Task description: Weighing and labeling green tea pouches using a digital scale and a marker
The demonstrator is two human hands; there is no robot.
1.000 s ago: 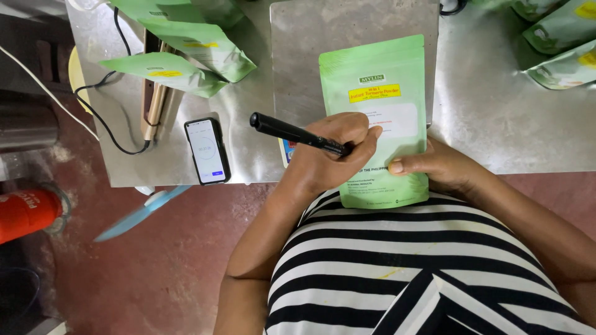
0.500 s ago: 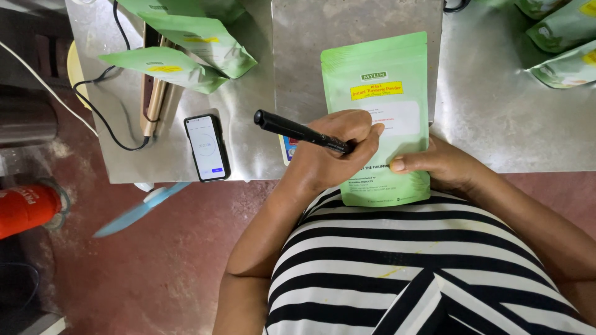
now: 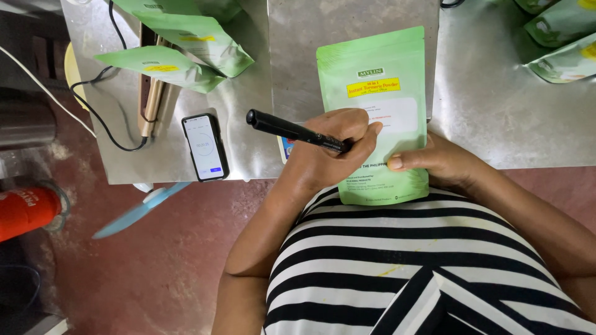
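Observation:
A light green stand-up pouch with a yellow strip and a white label lies flat on the metal table in front of me. My left hand grips a black marker pen, its tip down on the white label and its cap end pointing left. My right hand lies on the pouch's lower right edge, thumb pressed flat on it. My striped shirt fills the bottom of the view.
A phone with a lit screen lies left of the pouch. Behind it are more green pouches, a gold clamp-like tool and a black cable. Further pouches sit at the far right. A red cylinder and a blue blade are below.
The pen hand has shifted only slightly over the white label. The pouch and my right hand stay where they were.

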